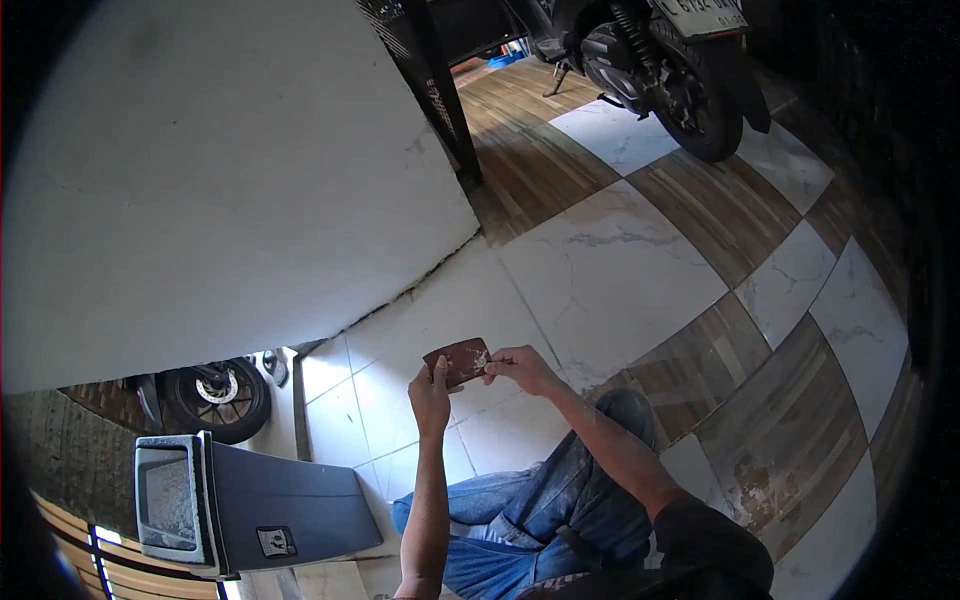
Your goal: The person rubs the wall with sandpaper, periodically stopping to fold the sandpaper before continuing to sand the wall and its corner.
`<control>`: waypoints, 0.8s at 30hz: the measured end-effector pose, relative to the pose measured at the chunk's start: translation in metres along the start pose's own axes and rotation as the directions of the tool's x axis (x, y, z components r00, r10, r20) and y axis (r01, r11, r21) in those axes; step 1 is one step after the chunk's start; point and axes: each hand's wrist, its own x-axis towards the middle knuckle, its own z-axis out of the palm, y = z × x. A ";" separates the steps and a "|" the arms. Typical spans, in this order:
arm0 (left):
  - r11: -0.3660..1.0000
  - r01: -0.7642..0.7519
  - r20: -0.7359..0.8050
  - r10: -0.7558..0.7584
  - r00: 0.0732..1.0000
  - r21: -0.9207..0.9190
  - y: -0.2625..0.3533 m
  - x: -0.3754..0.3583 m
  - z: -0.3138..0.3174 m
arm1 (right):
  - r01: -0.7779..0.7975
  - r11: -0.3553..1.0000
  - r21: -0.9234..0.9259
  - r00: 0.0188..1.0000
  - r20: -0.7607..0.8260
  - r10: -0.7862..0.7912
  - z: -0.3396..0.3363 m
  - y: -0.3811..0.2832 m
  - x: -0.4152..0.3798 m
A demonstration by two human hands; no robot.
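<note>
Held up in front of my knees is a small reddish-brown rectangle that looks like a piece of sandpaper (459, 364), with white dusty marks near its right end. My left hand (430, 403) grips its left end, with the thumb on the face towards me. The right edge is pinched by the fingers of my right hand (524, 369). Below both hands are my legs in dusty blue jeans (545, 500).
A large white wall (240, 190) ends just ahead, with a dark gap along its base. A grey bin (290, 500) stands to my left. One motorbike (670, 80) is parked at upper right; another's wheel (217, 398) shows at left. Tiles (610, 265) cover the floor.
</note>
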 end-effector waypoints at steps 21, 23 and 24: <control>0.952 -0.044 0.286 -0.046 0.957 0.301 -0.007 0.003 -0.025 | -0.157 0.902 -0.403 0.980 0.047 0.192 0.002 -0.014 -0.007; 0.949 -0.078 0.267 -0.007 0.964 0.305 -0.010 0.003 -0.027 | -0.168 0.913 -0.372 0.976 0.068 0.207 0.002 -0.014 -0.007; 0.944 -0.060 0.266 -0.030 0.964 0.324 -0.009 0.002 -0.028 | -0.169 0.897 -0.408 0.974 0.069 0.215 0.001 -0.014 -0.006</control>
